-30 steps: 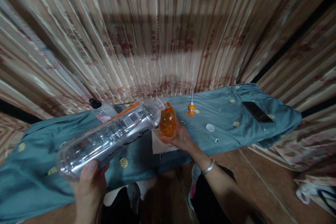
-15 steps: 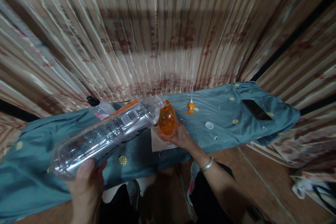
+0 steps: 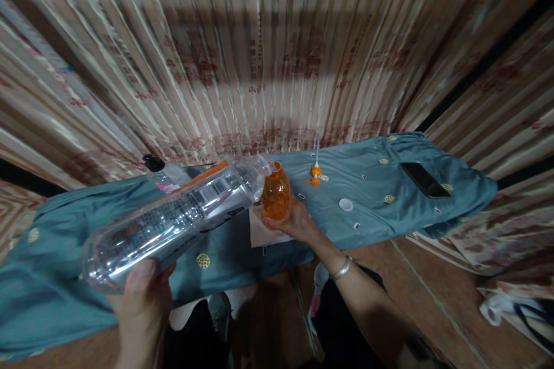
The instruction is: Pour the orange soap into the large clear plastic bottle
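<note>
My left hand (image 3: 142,300) is closed around the lower part of a large clear plastic bottle (image 3: 173,225) with a silver and orange label. The bottle lies tilted, its neck at the mouth of a small orange see-through bottle (image 3: 276,196). My right hand (image 3: 296,219) grips that orange bottle, holding it roughly upright with its top off. Whether liquid is flowing between the two mouths cannot be made out. An orange pump top (image 3: 315,173) with a clear tube lies on the cloth beyond my right hand.
A blue-green patterned cloth (image 3: 372,213) covers the narrow table. A white round cap (image 3: 345,204) and a black phone (image 3: 425,180) lie to the right. Behind the big bottle is a clear bottle with a black top (image 3: 153,163). Pale paper (image 3: 264,234) lies under the orange bottle. A striped curtain (image 3: 277,57) hangs behind.
Both hands keep hold of their bottles in nearly the same pose. The view has shifted very slightly; nothing was taken up or let go.
</note>
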A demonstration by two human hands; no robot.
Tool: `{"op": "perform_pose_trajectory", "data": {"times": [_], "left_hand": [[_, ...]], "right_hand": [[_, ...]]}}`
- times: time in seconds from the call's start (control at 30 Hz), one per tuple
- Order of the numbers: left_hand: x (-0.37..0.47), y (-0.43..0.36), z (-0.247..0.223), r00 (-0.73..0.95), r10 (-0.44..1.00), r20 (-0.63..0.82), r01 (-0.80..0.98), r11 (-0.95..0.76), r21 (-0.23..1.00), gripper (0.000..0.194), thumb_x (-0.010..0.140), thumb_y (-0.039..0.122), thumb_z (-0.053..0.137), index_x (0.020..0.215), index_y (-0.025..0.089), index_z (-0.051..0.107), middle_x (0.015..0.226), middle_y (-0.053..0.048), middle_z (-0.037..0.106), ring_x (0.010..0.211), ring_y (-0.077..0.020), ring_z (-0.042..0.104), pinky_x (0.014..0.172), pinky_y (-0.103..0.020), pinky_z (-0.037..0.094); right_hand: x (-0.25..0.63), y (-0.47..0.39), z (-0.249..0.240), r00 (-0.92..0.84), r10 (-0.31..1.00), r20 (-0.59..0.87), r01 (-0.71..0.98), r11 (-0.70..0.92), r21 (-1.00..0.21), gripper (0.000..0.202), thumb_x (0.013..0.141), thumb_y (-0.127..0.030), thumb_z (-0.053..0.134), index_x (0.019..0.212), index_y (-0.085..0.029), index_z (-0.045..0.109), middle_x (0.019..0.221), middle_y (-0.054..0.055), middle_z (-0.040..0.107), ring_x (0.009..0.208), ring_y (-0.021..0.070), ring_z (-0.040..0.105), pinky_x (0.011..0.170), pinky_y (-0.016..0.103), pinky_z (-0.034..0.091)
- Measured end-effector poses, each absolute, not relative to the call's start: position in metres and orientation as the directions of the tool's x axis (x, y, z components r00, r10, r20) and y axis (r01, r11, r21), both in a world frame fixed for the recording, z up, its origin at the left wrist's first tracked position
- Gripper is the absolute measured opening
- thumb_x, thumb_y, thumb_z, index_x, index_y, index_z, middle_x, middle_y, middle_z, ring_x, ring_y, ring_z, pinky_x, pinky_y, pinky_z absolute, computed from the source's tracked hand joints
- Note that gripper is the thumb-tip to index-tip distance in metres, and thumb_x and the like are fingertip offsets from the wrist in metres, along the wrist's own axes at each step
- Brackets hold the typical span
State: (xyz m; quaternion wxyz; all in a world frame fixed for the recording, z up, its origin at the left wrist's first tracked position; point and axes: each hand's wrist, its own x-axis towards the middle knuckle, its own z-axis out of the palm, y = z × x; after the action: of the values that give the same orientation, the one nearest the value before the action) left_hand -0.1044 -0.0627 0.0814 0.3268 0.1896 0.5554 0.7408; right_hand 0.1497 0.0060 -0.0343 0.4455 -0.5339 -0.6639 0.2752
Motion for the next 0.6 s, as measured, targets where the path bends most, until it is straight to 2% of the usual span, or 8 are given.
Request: {"op": "perform_pose_trajectory", "data": {"times": [0.17, 0.33, 0.6], "left_hand": [[-0.1044, -0.0614, 0.0847, -0.722, 0.685, -0.100, -0.279, -0.156, 0.948, 0.040, 0.030, 0.028, 0.078, 0.057, 0.025, 0.048, 0.089, 0.004, 0.072, 0.073, -0.0142, 0.053, 0.045, -0.016, 0.053], [-0.1072, -0.0624, 0.0831, -0.721, 0.688, -0.088, -0.259, -0.149, 0.954, 0.039, 0.030, 0.030, 0.075, 0.059, 0.026, 0.049, 0.089, 0.003, 0.071, 0.071, -0.0142, 0.050, 0.042, -0.015, 0.049], [-0.1042, -0.0629, 0.0862, -0.697, 0.715, -0.058, -0.244, -0.160, 0.957, 0.040, 0.031, 0.030, 0.074, 0.064, 0.026, 0.053, 0.098, 0.000, 0.071, 0.075, -0.0142, 0.047, 0.043, -0.014, 0.046]], "right_hand": [[0.1457, 0.0065, -0.0304, -0.005, 0.959, 0.283, 0.479, 0.251, -0.841, 0.062, 0.077, -0.042, 0.088, 0.130, -0.024, 0.062, 0.126, 0.012, 0.080, 0.116, 0.0328, 0.080, 0.106, 0.052, 0.064], [0.1435, 0.0053, -0.0269, 0.034, 0.958, 0.285, 0.484, 0.234, -0.843, 0.074, 0.075, -0.037, 0.089, 0.140, -0.024, 0.057, 0.127, 0.011, 0.080, 0.114, 0.0323, 0.081, 0.102, 0.049, 0.067], [0.1439, 0.0075, -0.0357, 0.039, 0.949, 0.314, 0.502, 0.253, -0.827, 0.085, 0.073, -0.037, 0.091, 0.147, -0.026, 0.051, 0.130, 0.011, 0.080, 0.115, 0.0340, 0.081, 0.103, 0.053, 0.067]]}}
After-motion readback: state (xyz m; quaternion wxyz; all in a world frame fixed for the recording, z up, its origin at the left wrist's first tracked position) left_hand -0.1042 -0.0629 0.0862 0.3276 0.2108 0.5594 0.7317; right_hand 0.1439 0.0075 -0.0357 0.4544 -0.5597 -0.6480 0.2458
